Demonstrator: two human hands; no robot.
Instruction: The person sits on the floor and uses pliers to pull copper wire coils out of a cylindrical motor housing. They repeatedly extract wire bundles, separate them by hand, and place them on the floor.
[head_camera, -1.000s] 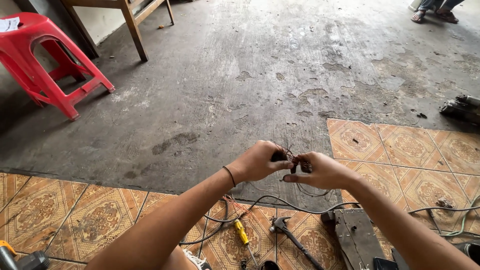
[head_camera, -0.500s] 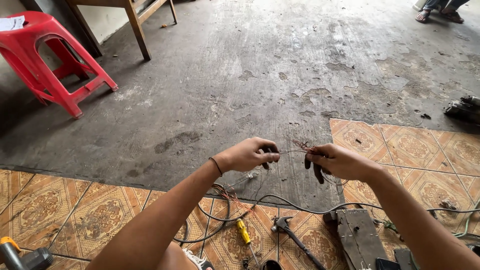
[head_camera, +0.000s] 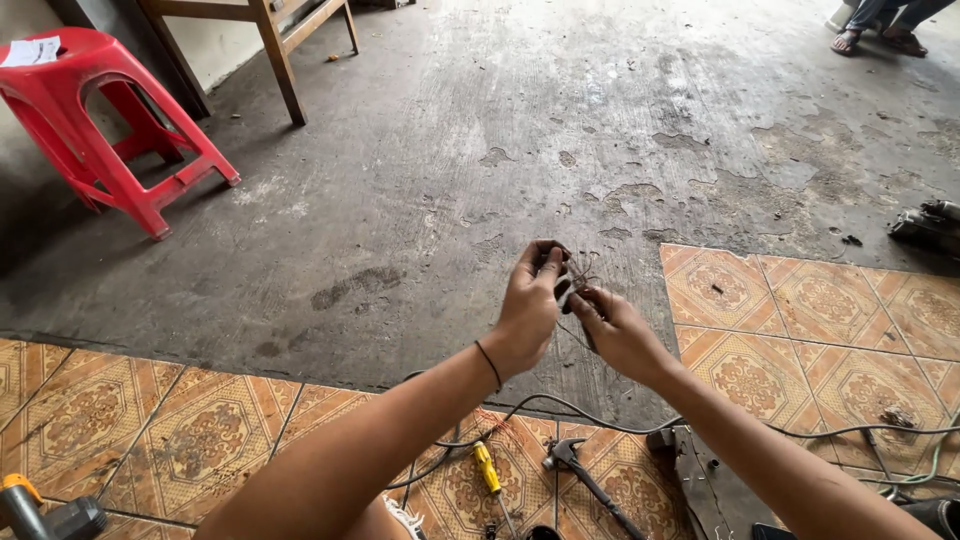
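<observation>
My left hand (head_camera: 530, 300) and my right hand (head_camera: 615, 330) meet out in front of me over the concrete floor. Between their fingertips they pinch a small dark tangle of thin wire (head_camera: 575, 275), and the strands stick out above the fingers. The left hand holds the upper part, the right hand the lower part just beside it. A thin black band circles my left wrist. What lies inside the closed fingers is hidden.
A dark cable (head_camera: 560, 405) runs over the patterned tiles below my arms, near a yellow-handled screwdriver (head_camera: 486, 468) and a hammer (head_camera: 580, 470). A red plastic stool (head_camera: 95, 120) and wooden table legs (head_camera: 280, 60) stand far left. Another person's feet (head_camera: 880, 30) show top right.
My hands were spread apart with the wire stretched between them half a second ago. They have come back together and lifted slightly, bunching the wire at the fingertips.
</observation>
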